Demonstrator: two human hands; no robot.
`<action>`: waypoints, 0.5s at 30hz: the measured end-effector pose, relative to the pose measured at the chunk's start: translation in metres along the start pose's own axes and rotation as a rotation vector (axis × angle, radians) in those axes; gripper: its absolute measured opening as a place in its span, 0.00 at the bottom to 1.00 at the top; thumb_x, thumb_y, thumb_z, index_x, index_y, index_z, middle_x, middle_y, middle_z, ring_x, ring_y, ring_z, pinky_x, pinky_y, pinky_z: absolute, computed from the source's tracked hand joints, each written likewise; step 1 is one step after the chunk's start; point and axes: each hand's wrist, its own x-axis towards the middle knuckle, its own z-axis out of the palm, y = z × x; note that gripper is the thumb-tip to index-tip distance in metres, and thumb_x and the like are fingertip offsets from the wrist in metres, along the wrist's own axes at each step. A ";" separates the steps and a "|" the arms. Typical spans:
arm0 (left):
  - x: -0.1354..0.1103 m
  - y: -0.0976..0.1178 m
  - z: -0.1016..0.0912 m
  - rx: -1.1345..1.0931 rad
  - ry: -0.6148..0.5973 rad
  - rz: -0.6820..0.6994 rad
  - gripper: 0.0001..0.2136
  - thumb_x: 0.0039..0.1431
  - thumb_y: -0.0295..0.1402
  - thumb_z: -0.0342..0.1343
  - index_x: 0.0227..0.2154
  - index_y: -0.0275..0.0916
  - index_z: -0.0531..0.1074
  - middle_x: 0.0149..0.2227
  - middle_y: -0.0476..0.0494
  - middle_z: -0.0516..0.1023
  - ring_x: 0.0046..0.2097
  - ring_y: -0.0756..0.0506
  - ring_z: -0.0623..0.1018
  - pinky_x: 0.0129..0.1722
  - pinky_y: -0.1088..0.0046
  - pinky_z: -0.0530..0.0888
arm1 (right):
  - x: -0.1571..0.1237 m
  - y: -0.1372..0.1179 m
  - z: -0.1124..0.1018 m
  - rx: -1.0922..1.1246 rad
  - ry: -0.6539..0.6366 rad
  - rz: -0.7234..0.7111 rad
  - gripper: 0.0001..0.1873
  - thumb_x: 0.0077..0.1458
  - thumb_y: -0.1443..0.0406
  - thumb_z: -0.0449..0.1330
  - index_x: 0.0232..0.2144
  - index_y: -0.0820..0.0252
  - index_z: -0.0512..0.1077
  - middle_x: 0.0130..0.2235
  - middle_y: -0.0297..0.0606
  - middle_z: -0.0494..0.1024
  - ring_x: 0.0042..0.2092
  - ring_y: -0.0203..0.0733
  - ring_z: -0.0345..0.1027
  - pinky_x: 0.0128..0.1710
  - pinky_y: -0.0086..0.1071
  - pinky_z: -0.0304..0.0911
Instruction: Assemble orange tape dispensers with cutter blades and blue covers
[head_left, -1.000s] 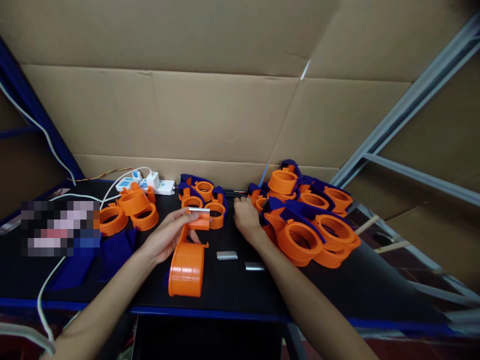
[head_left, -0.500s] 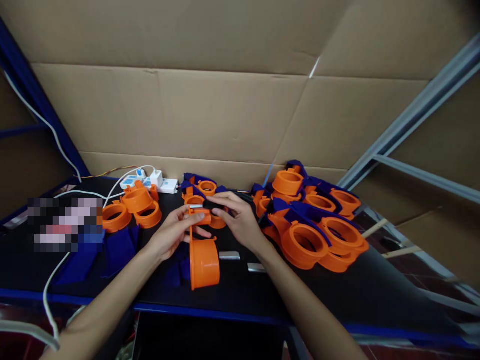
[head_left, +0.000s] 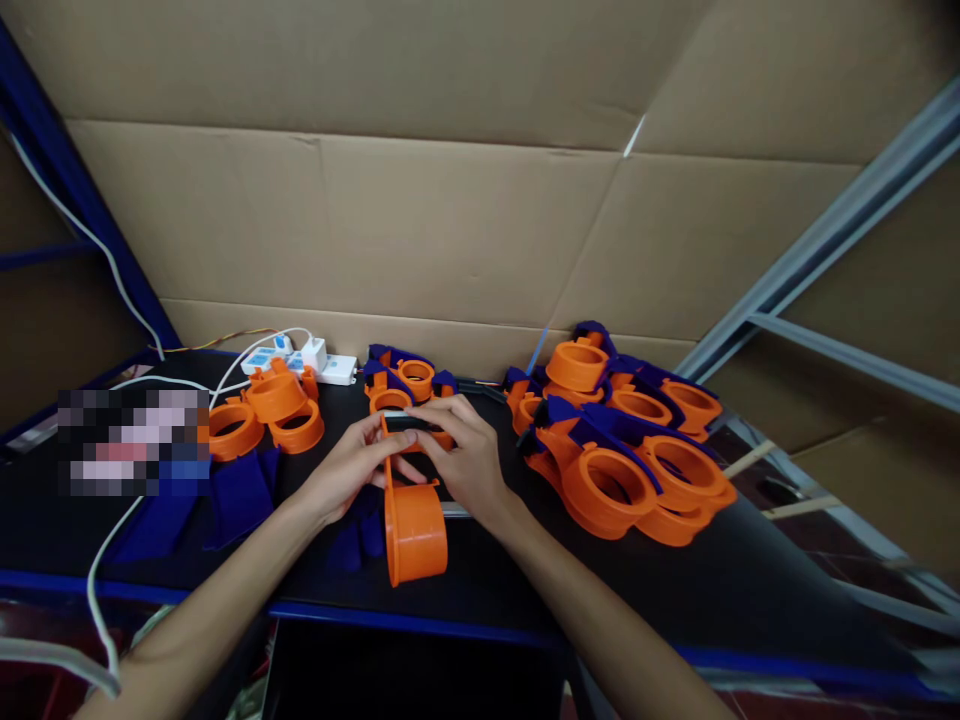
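An orange plastic tape dispenser (head_left: pixel 413 530) stands on edge on the black table (head_left: pixel 750 580), just in front of me. My left hand (head_left: pixel 352 468) pinches its narrow upper end from the left. My right hand (head_left: pixel 461 455) closes over the same end from the right, with a thin dark piece (head_left: pixel 409 423) between its fingers that I cannot make out. Both hands meet at the top of the dispenser, where a small metal strip shows.
A heap of orange-and-blue dispensers (head_left: pixel 626 440) fills the right of the table. Smaller orange rings (head_left: pixel 274 415) lie at the left, and more orange parts (head_left: pixel 401 385) behind my hands. A white power strip (head_left: pixel 304 362) with cables sits at the back left. Blue pieces (head_left: pixel 225 495) lie left of my forearm. Cardboard walls the back.
My right hand left the heap, came across to the dispenser and closed on its top end. The dispenser turned from lying flat to standing on edge, nearer to me.
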 end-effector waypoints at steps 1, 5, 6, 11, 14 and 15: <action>0.000 0.001 -0.001 -0.027 0.009 0.002 0.17 0.52 0.33 0.70 0.44 0.36 0.77 0.34 0.42 0.84 0.31 0.42 0.85 0.30 0.73 0.78 | 0.000 -0.002 -0.001 -0.011 0.003 -0.023 0.14 0.62 0.69 0.62 0.48 0.48 0.79 0.43 0.36 0.80 0.47 0.42 0.74 0.51 0.41 0.71; 0.000 0.007 -0.007 -0.131 0.050 0.020 0.14 0.56 0.33 0.66 0.45 0.37 0.76 0.33 0.45 0.83 0.28 0.44 0.84 0.29 0.72 0.79 | 0.001 -0.009 -0.005 0.036 -0.048 -0.066 0.16 0.66 0.69 0.55 0.52 0.49 0.76 0.54 0.38 0.78 0.56 0.43 0.72 0.58 0.43 0.67; 0.000 0.009 -0.010 -0.165 0.058 0.018 0.13 0.57 0.34 0.65 0.44 0.37 0.75 0.31 0.45 0.83 0.27 0.45 0.83 0.28 0.72 0.79 | 0.002 -0.010 -0.006 0.053 -0.062 -0.049 0.16 0.67 0.69 0.54 0.51 0.49 0.76 0.55 0.39 0.78 0.58 0.44 0.71 0.59 0.44 0.67; 0.002 0.021 -0.027 -0.324 0.075 0.028 0.10 0.61 0.38 0.58 0.39 0.36 0.76 0.20 0.49 0.76 0.21 0.50 0.75 0.25 0.77 0.76 | 0.000 -0.006 -0.004 0.058 -0.386 0.086 0.15 0.64 0.73 0.52 0.41 0.55 0.76 0.42 0.38 0.81 0.45 0.41 0.75 0.47 0.36 0.70; 0.004 0.027 -0.034 -0.379 0.073 0.051 0.12 0.61 0.39 0.56 0.40 0.35 0.76 0.18 0.51 0.71 0.19 0.52 0.71 0.23 0.79 0.74 | -0.003 -0.006 -0.007 0.057 -0.692 0.063 0.11 0.58 0.74 0.57 0.39 0.57 0.76 0.39 0.36 0.79 0.38 0.38 0.72 0.41 0.32 0.68; 0.005 0.028 -0.035 -0.388 0.072 0.056 0.12 0.61 0.39 0.56 0.41 0.35 0.76 0.18 0.51 0.72 0.19 0.52 0.70 0.23 0.79 0.74 | -0.004 -0.007 -0.009 0.074 -0.760 0.052 0.08 0.58 0.72 0.61 0.39 0.57 0.76 0.38 0.36 0.78 0.37 0.38 0.71 0.40 0.31 0.68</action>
